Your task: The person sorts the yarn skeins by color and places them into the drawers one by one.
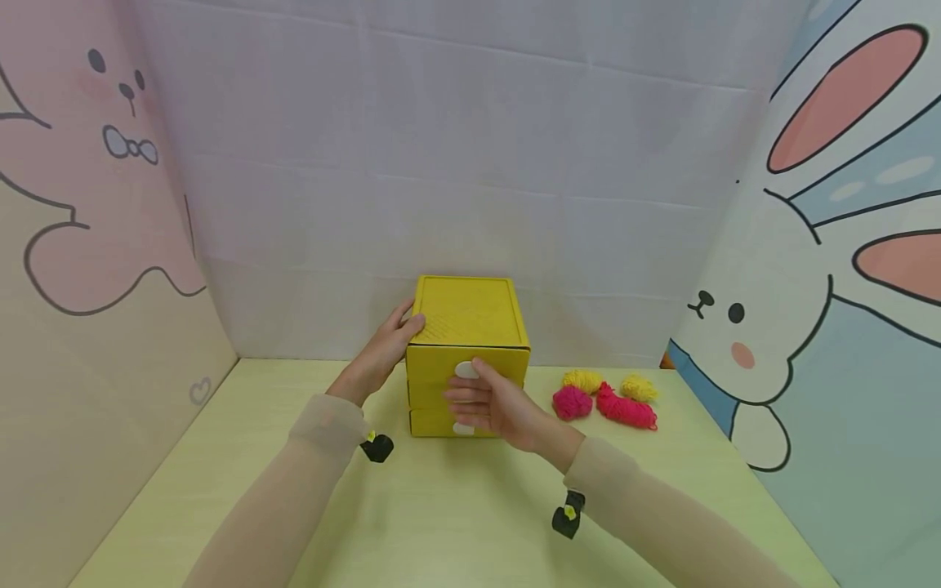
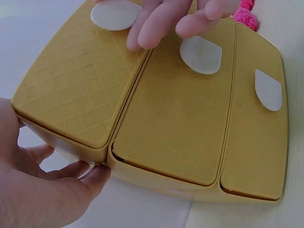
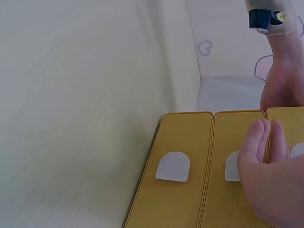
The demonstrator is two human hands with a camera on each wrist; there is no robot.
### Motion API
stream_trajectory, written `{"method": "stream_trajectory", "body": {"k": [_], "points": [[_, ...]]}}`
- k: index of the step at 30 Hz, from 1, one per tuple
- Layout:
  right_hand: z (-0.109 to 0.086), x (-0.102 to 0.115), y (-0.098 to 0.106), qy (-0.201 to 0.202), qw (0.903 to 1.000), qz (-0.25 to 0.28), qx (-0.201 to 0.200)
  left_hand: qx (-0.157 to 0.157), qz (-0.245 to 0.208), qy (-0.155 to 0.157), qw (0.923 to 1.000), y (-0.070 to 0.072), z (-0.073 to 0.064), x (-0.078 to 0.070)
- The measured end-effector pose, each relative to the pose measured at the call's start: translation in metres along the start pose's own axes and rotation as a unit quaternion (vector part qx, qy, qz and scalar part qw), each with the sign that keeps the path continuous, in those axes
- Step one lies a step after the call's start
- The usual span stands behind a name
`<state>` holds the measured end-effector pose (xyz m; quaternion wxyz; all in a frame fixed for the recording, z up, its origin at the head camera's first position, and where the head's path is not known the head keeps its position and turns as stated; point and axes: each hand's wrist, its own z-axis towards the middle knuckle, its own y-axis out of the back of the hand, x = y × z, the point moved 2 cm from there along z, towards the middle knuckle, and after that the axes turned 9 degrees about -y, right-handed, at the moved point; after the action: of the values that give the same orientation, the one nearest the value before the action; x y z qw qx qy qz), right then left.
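Note:
A yellow drawer box (image 1: pixel 470 314) stands against the back wall, its three drawers pushed in. Each drawer front bears a white tab. My left hand (image 1: pixel 382 351) grips the box's upper left edge, thumb on top and fingers along the side; the left wrist view shows this hand (image 2: pixel 42 175) around that corner. My right hand (image 1: pixel 500 404) is at the front, thumb and index finger on either side of the top tab (image 1: pixel 466 370), pinching it. Its other fingers extend across the drawer face, partly hiding the middle tab (image 2: pixel 202 54). The bottom tab (image 3: pixel 173 166) is untouched.
Right of the box lie two bundles of yellow yarn (image 1: pixel 582 380) and two of pink yarn (image 1: pixel 625 407). A pale cloth wall (image 1: pixel 470 163) rises behind. Rabbit-printed panels (image 1: pixel 779 327) stand on both sides of the light tabletop (image 1: pixel 441 523).

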<state>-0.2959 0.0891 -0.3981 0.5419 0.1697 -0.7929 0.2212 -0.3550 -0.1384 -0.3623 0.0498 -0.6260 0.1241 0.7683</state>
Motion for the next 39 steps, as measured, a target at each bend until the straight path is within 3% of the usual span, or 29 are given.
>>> {"method": "stream_trajectory", "body": {"k": [23, 39], "points": [[0.01, 0.004, 0.003, 0.005, 0.9997, 0.014, -0.017, 0.001, -0.004, -0.004, 1.0, 0.001, -0.001, -0.003], [-0.001, 0.002, 0.021, -0.015, 0.9984, -0.041, 0.035, 0.004, -0.002, -0.001, 1.0, 0.0, 0.002, 0.002]]}}
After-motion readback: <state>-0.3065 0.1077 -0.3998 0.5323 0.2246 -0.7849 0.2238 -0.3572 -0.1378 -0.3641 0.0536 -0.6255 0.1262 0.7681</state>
